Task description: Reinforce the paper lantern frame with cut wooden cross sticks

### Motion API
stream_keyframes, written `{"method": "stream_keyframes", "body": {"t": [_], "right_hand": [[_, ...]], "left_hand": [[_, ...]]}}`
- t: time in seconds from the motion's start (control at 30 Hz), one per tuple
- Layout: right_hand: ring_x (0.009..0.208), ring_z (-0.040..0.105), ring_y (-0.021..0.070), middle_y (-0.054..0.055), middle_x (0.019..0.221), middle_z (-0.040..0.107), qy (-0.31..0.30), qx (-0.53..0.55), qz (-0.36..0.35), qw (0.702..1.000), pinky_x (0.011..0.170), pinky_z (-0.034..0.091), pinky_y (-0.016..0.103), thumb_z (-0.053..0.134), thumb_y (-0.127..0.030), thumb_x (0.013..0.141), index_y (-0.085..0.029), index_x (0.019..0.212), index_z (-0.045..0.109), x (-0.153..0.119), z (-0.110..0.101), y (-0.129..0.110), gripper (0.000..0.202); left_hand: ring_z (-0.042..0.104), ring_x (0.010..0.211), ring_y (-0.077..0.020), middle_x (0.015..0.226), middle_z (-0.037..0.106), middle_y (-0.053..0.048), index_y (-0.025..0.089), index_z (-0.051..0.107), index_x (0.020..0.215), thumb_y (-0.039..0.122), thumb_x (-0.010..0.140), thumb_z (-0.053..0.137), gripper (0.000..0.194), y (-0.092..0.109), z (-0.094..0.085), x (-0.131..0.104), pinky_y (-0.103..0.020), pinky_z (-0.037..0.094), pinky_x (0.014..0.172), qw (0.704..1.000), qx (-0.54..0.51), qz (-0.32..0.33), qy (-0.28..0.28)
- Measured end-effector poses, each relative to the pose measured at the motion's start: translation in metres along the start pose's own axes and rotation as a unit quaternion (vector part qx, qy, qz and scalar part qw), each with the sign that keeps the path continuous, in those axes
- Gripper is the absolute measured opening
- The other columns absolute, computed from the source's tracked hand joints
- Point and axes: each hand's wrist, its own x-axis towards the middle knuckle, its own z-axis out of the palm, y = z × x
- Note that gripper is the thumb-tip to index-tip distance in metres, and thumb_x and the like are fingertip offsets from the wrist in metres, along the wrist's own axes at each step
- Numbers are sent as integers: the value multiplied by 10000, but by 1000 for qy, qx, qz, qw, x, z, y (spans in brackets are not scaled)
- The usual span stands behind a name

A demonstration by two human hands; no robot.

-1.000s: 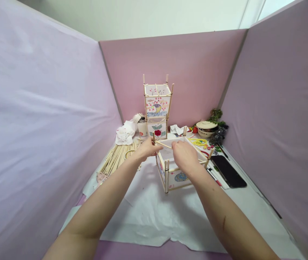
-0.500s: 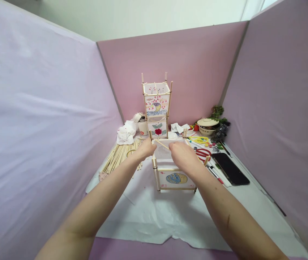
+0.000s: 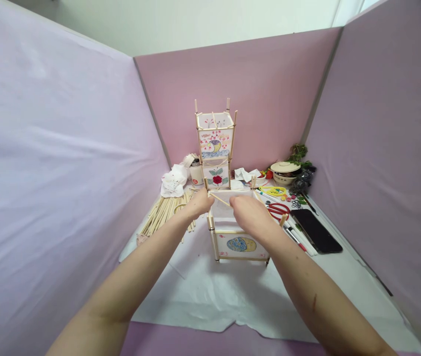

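I get bright, even, soft light from above; faint shadows lie under my arms on the white paper [image 3: 210,296]. Centre is sharp. Wide-angle lens bends the pink walls [image 3: 47,173] outward at the edges.

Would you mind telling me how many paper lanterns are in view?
3: one lantern under both hands, and two stacked by the back wall, the upper lantern on the lower lantern. None seems hidden.

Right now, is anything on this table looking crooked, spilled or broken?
One thing stands out: a thin stick lies slanted across the open top of the paper lantern, held between the left hand and right hand, not in line with the frame. The stacked lanterns behind stand upright. Nothing looks spilled or broken.
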Motion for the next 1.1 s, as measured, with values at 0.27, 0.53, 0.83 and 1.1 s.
{"method": "stream_keyframes", "body": {"t": [0.27, 0.53, 0.83, 1.1], "right_hand": [[858, 673, 276, 144, 882, 699, -1, 1, 28, 1000, 640, 444, 288, 443, -21, 779, -129, 925, 674, 4, 0, 5, 294], [845, 672, 272, 125, 862, 696, -7, -1, 5, 1000, 629, 433, 283, 444, -8, 770, -137, 894, 665, 1, 2, 4, 285], [837, 646, 251, 106, 892, 665, 40, -9, 13, 999, 642, 418, 284, 433, -24, 809, -147, 934, 621, -3, 6, 3, 257], [1006, 543, 208, 99, 1035, 618, 330, 201, -86, 918, 893, 408, 319, 375, -190, 963, -164, 1082, 585, -20, -16, -11, 243]], "left_hand": [[611, 746, -214, 906, 679, -111, 127, 628, 1031, 155, 719, 503, 338, -7, -1, 6, -276, 486, 631, 999, 52, -7, 6], [626, 808, -232, 947, 687, -110, 139, 627, 994, 164, 733, 502, 290, -4, -1, 3, -288, 490, 664, 999, 45, -11, 2], [631, 791, -219, 929, 685, -108, 133, 598, 1052, 194, 760, 513, 310, 2, -3, -4, -289, 497, 687, 999, 20, -39, 2], [573, 1119, -227, 1247, 594, -144, 158, 559, 1192, 338, 819, 579, 414, 5, -16, -25, -326, 465, 904, 986, -150, 2, 67]]}}
